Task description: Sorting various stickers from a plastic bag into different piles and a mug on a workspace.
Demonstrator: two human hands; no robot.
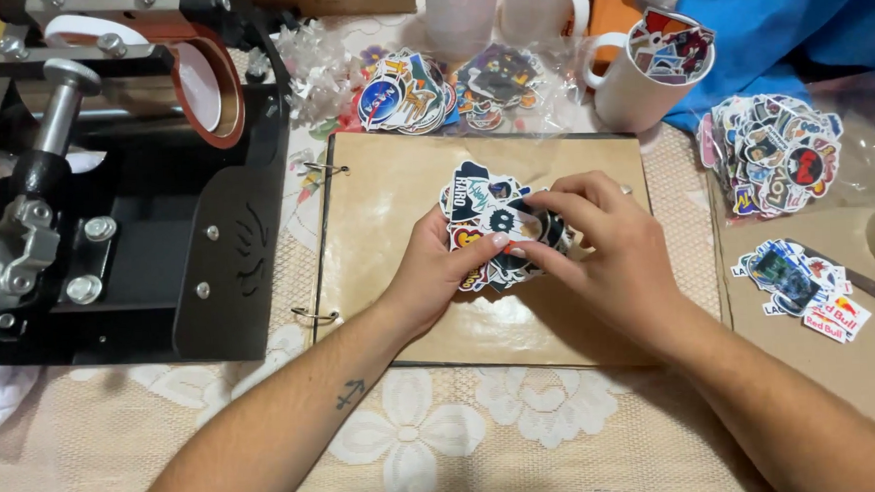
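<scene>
At frame centre I see both hands working a loose heap of colourful die-cut stickers lying on the brown kraft-paper page of a ring-bound album. The left hand has its thumb and fingers curled in on the near edge of the heap, pinching stickers. The right hand lies over the heap's right side, its fingers bent and closed on a sticker at the top; which single sticker each hand grips I cannot tell, since the fingers cover much of the pile.

Surroundings: a black metal mug heat press with a lever handle fills the upper left of the frame, just beside the album's ring edge. At upper centre, two further sticker piles in clear plastic lie above the album. At upper right, a white ceramic mug stuffed with stickers stands near a blue cloth. A large sticker pile and a smaller one lie at the right, well apart from the hands. A white lace tablecloth with flower pattern covers the lower frame beneath both forearms.
</scene>
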